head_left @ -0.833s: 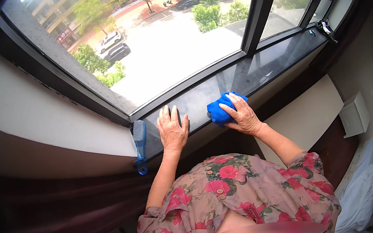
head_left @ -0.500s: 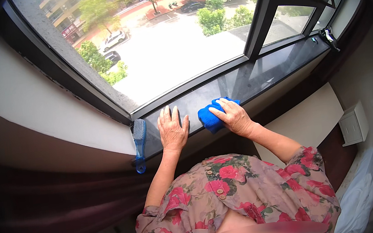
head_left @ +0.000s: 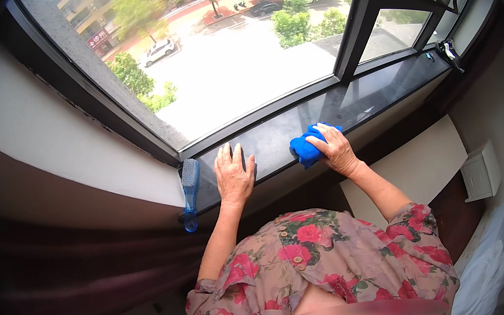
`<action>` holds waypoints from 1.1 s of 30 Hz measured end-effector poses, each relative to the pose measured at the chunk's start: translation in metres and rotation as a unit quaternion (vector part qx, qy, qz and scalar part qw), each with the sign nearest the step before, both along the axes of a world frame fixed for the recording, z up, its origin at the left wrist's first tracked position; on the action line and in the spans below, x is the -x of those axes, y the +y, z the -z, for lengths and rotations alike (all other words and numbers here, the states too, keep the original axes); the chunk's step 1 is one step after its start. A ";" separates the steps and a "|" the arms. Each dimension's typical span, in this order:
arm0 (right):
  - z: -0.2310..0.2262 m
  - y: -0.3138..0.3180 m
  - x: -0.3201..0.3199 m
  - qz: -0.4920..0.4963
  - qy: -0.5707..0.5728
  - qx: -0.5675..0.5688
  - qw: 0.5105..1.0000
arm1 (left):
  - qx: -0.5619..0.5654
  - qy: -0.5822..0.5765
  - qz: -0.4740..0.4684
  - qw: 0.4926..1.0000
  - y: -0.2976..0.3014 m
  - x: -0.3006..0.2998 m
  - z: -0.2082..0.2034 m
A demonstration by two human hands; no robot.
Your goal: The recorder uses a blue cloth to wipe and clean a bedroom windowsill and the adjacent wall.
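White cabinet sits between three and four o'clock, contents not visible. Left hand lies flat on dark sill, fingers apart toward twelve; right hand clamps blue cloth, fingertips toward eleven. Cloth rests bunched on sill, between two and three o'clock from left hand, long axis roughly eight-to-two.

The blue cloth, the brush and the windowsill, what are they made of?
Blue cloth: soft, matte fabric, since it bunches into folds under the right hand. Brush: probably plastic; its blue handle looks shiny and see-through, its bristles pale. Windowsill: perhaps polished stone, being dark and smooth with reflections, but I can't be sure.
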State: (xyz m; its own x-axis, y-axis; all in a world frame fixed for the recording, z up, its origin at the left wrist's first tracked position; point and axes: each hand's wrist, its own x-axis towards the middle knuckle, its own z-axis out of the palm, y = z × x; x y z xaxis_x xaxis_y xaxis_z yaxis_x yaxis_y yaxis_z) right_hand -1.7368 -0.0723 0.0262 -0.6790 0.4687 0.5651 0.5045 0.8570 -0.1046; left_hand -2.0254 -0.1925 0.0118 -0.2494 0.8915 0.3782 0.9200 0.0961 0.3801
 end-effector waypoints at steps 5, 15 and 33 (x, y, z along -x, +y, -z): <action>0.004 -0.006 0.005 0.063 -0.005 0.010 0.998 | 0.009 0.019 0.004 1.000 0.001 -0.002 -0.003; -0.019 0.004 0.017 0.055 -0.027 0.068 0.996 | 0.013 0.019 -0.006 1.000 0.001 -0.001 0.001; -0.010 0.080 0.094 -0.010 -0.036 0.036 0.999 | 0.007 0.031 -0.010 0.999 0.000 -0.002 -0.006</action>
State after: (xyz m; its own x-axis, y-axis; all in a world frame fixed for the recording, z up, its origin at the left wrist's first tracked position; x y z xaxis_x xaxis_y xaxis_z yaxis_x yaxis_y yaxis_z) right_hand -1.8306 0.0074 0.0363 -0.7259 0.4920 0.4807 0.4957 0.8587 -0.1302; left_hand -2.0233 -0.1926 0.0174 -0.2442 0.8915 0.3817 0.9394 0.1199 0.3210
